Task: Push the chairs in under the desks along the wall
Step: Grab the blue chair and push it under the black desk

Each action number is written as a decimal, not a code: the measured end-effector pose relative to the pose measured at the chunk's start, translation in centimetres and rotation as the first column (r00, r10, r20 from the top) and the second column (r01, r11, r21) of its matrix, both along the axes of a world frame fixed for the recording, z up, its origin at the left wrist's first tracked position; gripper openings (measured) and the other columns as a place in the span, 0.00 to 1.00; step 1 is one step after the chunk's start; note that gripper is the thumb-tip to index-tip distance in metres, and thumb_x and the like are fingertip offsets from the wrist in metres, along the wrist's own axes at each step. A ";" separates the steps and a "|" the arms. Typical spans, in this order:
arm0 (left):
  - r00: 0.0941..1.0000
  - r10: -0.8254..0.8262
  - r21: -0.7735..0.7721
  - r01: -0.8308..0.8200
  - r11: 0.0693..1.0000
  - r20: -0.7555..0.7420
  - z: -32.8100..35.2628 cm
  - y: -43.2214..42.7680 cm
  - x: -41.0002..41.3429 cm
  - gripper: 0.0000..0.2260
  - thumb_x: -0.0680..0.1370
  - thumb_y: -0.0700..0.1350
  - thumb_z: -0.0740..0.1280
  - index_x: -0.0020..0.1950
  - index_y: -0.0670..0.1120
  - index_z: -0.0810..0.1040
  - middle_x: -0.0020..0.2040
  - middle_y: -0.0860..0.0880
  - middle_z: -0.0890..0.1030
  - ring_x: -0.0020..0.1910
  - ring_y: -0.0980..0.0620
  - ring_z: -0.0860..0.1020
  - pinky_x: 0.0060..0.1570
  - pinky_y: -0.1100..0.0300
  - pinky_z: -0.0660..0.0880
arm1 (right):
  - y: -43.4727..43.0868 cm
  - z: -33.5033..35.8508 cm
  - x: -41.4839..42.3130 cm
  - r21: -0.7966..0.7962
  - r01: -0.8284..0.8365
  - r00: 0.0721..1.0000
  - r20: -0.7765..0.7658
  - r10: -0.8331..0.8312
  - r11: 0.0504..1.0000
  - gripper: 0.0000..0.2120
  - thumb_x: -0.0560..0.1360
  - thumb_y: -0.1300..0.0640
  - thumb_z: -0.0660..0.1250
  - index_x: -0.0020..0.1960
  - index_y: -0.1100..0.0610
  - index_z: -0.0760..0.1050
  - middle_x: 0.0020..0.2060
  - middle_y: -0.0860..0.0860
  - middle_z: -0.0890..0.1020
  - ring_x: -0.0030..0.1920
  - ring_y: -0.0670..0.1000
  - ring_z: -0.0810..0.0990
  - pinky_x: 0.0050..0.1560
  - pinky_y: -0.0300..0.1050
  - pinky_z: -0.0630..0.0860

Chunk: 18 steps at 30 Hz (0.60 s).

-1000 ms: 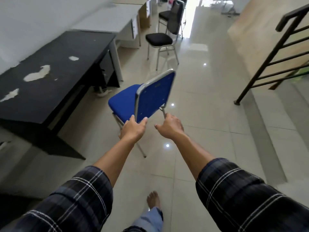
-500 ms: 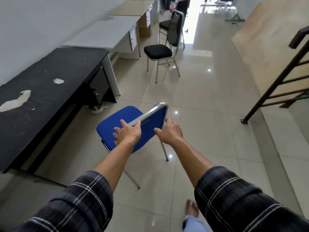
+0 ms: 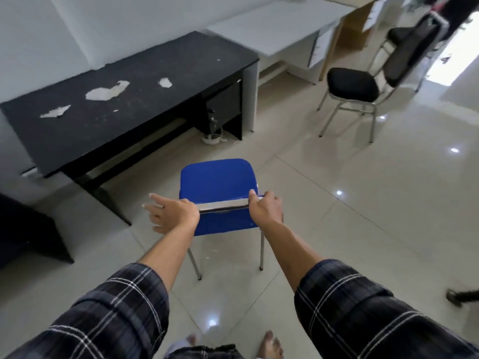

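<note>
A blue chair (image 3: 217, 177) with a metal-rimmed backrest stands on the tile floor, its seat facing the black desk (image 3: 155, 81) and a short gap away from it. My right hand (image 3: 264, 208) is closed around the right end of the backrest's top rim. My left hand (image 3: 171, 215) lies against the rim's left end with its fingers stretched out and apart, not wrapped around it. A black chair (image 3: 352, 84) stands out in the room at the upper right, in front of the white desk (image 3: 280, 27).
The black desk's top has peeled pale patches, and a drawer unit fills its right side. A white power strip (image 3: 212, 138) lies on the floor beside that unit. A dark furniture piece (image 3: 26, 229) sits at the left edge. Another dark chair (image 3: 409, 50) stands further back.
The view has swung left, so the chair now faces the black desk squarely, closer to it. My left hand's fingers have opened off the backrest; the right hand keeps its grip.
</note>
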<state>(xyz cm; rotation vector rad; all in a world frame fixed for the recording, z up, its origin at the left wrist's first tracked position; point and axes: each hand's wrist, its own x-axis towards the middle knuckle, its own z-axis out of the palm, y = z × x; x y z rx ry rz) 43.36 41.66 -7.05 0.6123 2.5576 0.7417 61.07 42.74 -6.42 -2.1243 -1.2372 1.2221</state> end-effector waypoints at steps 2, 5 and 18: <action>0.973 0.171 0.023 -0.177 0.984 0.154 -0.1 0.6 -0.4 0.33 0.79 0.46 0.62 0.79 0.48 0.47 0.79 0.41 0.50 0.74 0.39 0.58 0.69 0.42 0.63 | 0.7 -0.5 -0.3 -0.066 0.072 0.996 -0.055 -0.075 0.995 0.32 0.82 0.37 0.59 0.76 0.59 0.67 0.70 0.57 0.70 0.66 0.60 0.76 0.65 0.57 0.77; 0.841 0.380 0.025 -0.421 0.907 0.385 0.3 1.5 -1.2 0.31 0.76 0.45 0.64 0.76 0.45 0.55 0.67 0.40 0.68 0.56 0.41 0.74 0.55 0.48 0.76 | 2.3 -0.5 -0.8 -0.177 0.234 0.958 -0.128 -0.258 0.956 0.31 0.79 0.43 0.65 0.74 0.60 0.67 0.69 0.59 0.70 0.60 0.59 0.77 0.62 0.56 0.79; -0.024 0.388 -0.331 -0.571 0.751 0.921 -0.4 0.7 -7.1 0.17 0.67 0.30 0.66 0.56 0.37 0.76 0.54 0.29 0.77 0.49 0.19 0.73 0.33 0.18 0.65 | 4.2 -0.6 -1.3 -0.592 0.591 0.265 -0.499 -0.825 0.548 0.20 0.72 0.65 0.65 0.64 0.59 0.71 0.62 0.57 0.80 0.57 0.62 0.83 0.58 0.65 0.83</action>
